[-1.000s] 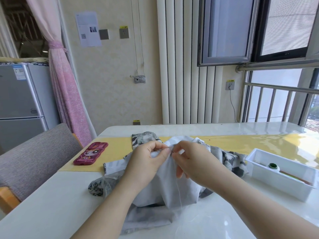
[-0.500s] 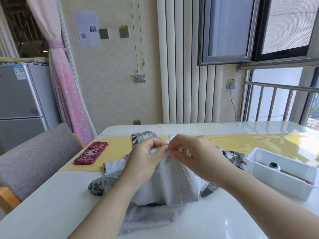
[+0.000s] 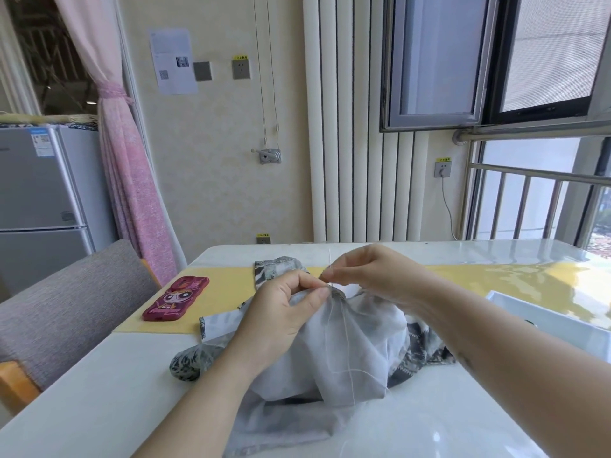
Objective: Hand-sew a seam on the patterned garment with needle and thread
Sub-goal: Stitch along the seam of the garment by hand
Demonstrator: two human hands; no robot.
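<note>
And here's the garment (image 3: 347, 355), grey and patterned with its pale inside facing out, heaped on the white counter (image 3: 99, 408) with its top fold lifted clear of the surface. The left hand (image 3: 284, 314) is on the garment's near-left side. Its fingers (image 3: 314, 297) are curled tight, thumb against forefinger, pinching the raised fold right at the seam. The right hand (image 3: 373, 276) sits just over the garment's peak, close beside the left, and its fingers (image 3: 335, 276) are closed narrow on the needle (image 3: 329, 259). The needle stands nearly upright, upper end poking above the knuckles, lower end at the fabric edge. White thread (image 3: 345, 325) drops from that same spot, down the garment's pale front in loose strands, curling low near the counter.

Under the garment's far edge runs a yellow runner (image 3: 224, 292). Left of the garment, on that runner and apart from the cloth, lies a red phone case (image 3: 177, 298) with a cartoon face. Right of the garment, partly behind the right forearm, there's a white tray (image 3: 562, 322). Further left of the garment stands a grey upholstered chair (image 3: 66, 309), with a silver fridge (image 3: 36, 206) and a tied-back pink curtain (image 3: 129, 180) beyond.
</note>
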